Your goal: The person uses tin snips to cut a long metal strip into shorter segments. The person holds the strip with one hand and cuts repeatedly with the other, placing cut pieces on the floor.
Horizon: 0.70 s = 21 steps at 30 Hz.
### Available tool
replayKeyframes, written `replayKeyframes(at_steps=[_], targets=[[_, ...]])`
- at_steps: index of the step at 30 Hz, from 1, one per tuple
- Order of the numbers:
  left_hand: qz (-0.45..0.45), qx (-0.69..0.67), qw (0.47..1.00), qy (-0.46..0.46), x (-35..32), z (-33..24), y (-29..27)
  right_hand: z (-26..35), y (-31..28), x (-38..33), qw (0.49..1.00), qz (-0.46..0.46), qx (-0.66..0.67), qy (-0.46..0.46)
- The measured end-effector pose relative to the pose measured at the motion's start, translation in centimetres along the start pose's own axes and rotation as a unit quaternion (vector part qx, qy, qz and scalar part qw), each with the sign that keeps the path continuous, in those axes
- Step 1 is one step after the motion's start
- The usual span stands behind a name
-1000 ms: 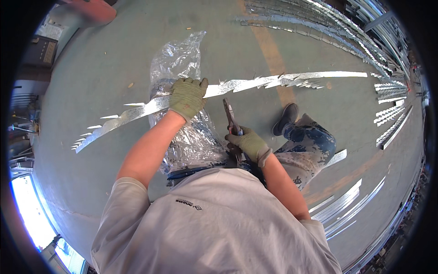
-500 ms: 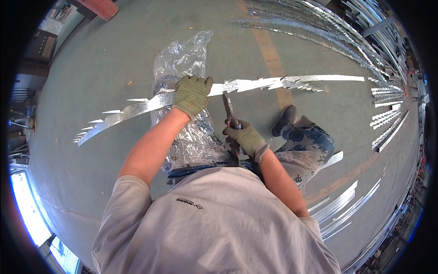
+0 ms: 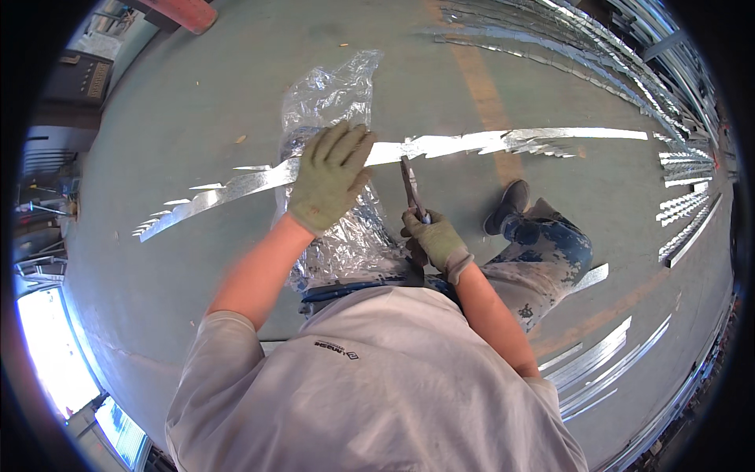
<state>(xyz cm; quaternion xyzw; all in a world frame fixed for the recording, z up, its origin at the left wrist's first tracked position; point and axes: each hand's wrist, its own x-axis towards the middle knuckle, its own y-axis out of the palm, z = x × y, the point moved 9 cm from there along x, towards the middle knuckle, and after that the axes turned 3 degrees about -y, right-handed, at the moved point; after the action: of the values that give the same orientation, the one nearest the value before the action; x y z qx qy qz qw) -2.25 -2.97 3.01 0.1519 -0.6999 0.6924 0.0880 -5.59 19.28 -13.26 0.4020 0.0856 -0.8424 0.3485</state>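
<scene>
Snips are moving up to the edge of the metal strip

Compared with a second ago, the left hand (image 3: 330, 177) is now lying flatter and more spread over the long shiny metal strip (image 3: 440, 145), pressing it down on the crinkled plastic sheet (image 3: 330, 94) on the concrete floor (image 3: 173, 102). The right hand (image 3: 436, 240) is gripping closed around the handles of the tin snips (image 3: 410, 185), and their tip is now reaching the strip's near edge, just beside the left hand. I judge that the next notch cut is starting here. The two hands are apart, one on each thing.
</scene>
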Motion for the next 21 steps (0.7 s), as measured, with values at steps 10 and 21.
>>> replayKeyframes(at_steps=[10, 21], targets=[[-0.002, -0.133, 0.959, -0.248, -4.6, 7.0, 0.2, -0.4, 0.0, 0.7, 1.0, -0.021, 0.005, -0.017], [-0.062, -0.26, 0.91, -0.316, -2.5, 8.9, 3.5, 1.2, -0.1, -0.4, 0.999, 0.006, 0.054, 0.009]])
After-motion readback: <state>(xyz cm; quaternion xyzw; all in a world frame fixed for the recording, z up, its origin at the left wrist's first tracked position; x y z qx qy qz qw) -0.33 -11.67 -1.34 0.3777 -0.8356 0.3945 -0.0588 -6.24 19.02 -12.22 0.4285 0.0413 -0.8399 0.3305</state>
